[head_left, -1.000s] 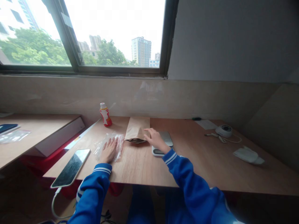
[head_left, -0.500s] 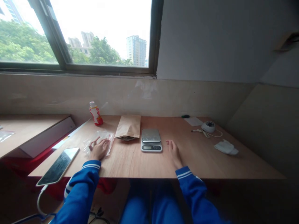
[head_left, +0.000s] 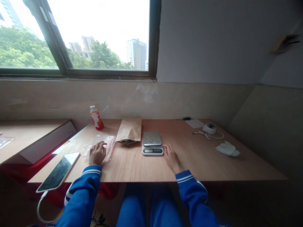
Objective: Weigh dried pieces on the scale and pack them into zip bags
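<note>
A digital kitchen scale [head_left: 152, 139] with a steel plate and a grey display panel lies on the table in front of me. My right hand [head_left: 171, 157] is at its lower right, fingers loosely bent and fingertips at or very near the scale's side edge. My left hand [head_left: 97, 153] rests over a clear plastic bag [head_left: 109, 145], its fingers curved and apart, with nothing visible gripped. Behind and between lies a brown kraft paper pouch [head_left: 129, 130], its dark mouth partly open towards me.
A red and white bottle [head_left: 96, 118] stands at the back left. A phone [head_left: 59, 171] on a white cable lies at the left edge. To the right are a white dome camera [head_left: 209, 128] with its cable, a crumpled white tissue [head_left: 228, 148] and a paper sheet [head_left: 195, 123].
My right hand has moved left, up to the scale's side. My left hand has shifted slightly, its fingers more curled over the plastic bag. The view has tilted a little.
</note>
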`<act>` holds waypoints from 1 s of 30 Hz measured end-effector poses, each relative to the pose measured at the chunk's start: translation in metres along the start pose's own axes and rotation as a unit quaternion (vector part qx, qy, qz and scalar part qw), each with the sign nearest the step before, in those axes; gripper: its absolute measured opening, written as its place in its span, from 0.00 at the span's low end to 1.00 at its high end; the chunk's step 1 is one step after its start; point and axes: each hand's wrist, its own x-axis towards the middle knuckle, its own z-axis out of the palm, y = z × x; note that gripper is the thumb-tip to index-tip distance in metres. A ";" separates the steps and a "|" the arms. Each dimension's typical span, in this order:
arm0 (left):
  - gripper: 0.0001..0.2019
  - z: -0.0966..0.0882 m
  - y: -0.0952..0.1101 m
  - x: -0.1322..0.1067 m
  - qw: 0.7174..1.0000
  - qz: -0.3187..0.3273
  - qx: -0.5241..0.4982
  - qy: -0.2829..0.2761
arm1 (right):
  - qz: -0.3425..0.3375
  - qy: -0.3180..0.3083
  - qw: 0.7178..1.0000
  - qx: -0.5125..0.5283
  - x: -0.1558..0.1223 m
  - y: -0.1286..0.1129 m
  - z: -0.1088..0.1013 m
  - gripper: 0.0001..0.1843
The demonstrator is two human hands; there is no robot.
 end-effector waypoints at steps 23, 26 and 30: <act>0.10 0.002 0.111 -0.023 0.932 -0.017 -0.235 -0.274 | -0.008 -0.001 1.000 -0.010 -0.002 -0.007 -0.003 0.16; 0.10 0.001 0.109 -0.022 0.929 -0.023 -0.251 -0.273 | 0.024 0.022 0.999 0.007 -0.001 -0.005 -0.003 0.15; 0.10 0.002 0.109 -0.022 0.928 -0.037 -0.259 -0.267 | 0.033 0.024 0.999 0.010 -0.002 -0.004 -0.004 0.14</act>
